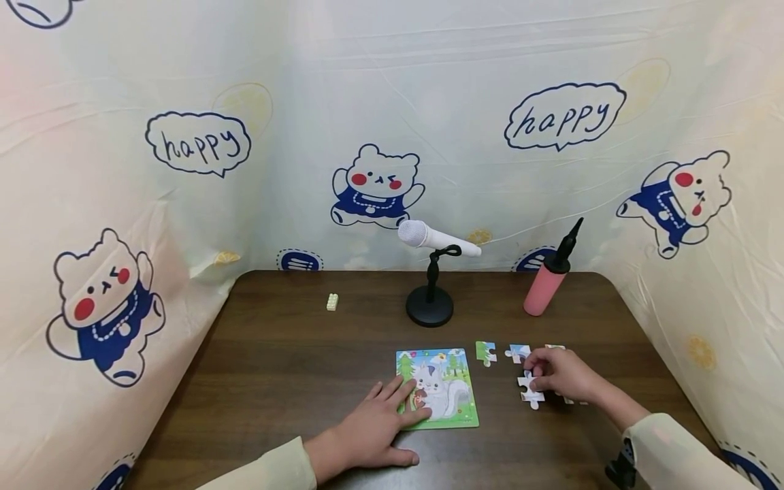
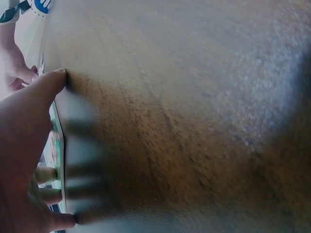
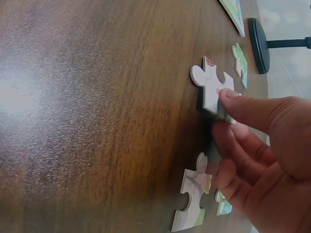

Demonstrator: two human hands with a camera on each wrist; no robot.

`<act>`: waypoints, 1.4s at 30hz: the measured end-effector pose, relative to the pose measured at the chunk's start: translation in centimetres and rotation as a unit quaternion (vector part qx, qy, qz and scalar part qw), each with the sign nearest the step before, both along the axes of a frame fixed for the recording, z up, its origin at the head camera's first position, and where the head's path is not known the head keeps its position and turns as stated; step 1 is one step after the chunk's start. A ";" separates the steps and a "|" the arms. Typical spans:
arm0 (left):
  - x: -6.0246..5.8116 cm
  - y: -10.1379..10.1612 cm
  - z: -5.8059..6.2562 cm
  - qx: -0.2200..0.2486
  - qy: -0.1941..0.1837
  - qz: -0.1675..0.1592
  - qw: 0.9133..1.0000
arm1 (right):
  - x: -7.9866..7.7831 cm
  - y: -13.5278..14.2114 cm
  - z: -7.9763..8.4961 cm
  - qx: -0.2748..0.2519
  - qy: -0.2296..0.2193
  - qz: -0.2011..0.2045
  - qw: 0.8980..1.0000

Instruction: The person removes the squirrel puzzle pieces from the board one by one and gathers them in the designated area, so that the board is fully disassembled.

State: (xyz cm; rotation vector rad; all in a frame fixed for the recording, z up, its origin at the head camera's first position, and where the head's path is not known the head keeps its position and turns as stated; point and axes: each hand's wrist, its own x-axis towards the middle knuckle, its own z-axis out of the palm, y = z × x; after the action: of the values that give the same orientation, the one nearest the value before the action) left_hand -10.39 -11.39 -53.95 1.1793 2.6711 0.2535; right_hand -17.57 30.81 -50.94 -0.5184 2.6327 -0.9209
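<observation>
A square picture puzzle board (image 1: 459,412) with a white squirrel on it lies on the table. My left hand (image 1: 375,427) rests spread over its left edge, fingertips on the board and thumb on the wood. To the right, my right hand (image 1: 566,376) pinches a mostly white puzzle piece (image 3: 210,87) between thumb and fingers, its near edge tilted off the table. Around it lie a green and blue puzzle piece (image 1: 485,352), a blue and white one (image 1: 517,352) and a pale curved-line one (image 3: 194,191). Others are partly hidden by the right hand.
Behind the board, a white microphone (image 1: 437,239) sits on a black stand (image 1: 430,306). A pink hand pump (image 1: 544,289) with a black nozzle stands at the back right. One small cream toy brick (image 1: 332,302) lies at the back left of the brown table (image 1: 275,367).
</observation>
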 end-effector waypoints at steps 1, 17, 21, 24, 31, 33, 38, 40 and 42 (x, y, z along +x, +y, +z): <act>0.0 0.1 0.0 0.000 0.000 0.000 1.000 | 0.0 0.0 0.0 0.004 -0.002 -0.001 1.000; 0.2 0.1 0.0 0.011 -0.001 -0.002 1.000 | -0.2 -0.3 -0.3 0.037 0.004 0.011 0.999; 0.2 -0.1 -0.1 0.018 -0.001 0.001 1.000 | -0.1 -0.3 -0.3 0.037 0.012 0.010 0.999; 0.1 -0.1 -0.2 0.022 0.006 0.000 1.000 | -0.1 -0.3 -0.3 0.037 0.012 0.009 0.999; 0.0 0.0 -0.5 0.031 0.018 0.002 0.999 | -0.1 -0.7 0.3 0.043 0.016 0.020 0.999; -0.1 -0.1 -0.5 0.033 0.022 0.006 0.999 | -0.2 -1.2 0.7 0.047 0.014 0.017 0.999; -0.9 -0.3 -0.1 0.042 0.030 0.051 0.997 | -0.7 -3.5 1.8 0.038 0.017 0.017 0.999; -1.5 -0.5 -0.1 0.040 0.038 0.081 0.995 | -1.0 -4.8 2.1 0.024 0.017 0.025 0.999; -2.1 -0.6 -0.3 0.038 0.043 0.108 0.993 | -1.2 -6.3 2.1 0.014 0.016 0.030 0.999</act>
State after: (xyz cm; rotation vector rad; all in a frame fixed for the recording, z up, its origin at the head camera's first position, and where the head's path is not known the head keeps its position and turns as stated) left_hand -12.48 -11.98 -54.26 0.9413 2.8905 0.3495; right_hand -18.77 24.56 -48.81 -0.6058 2.6383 -0.8641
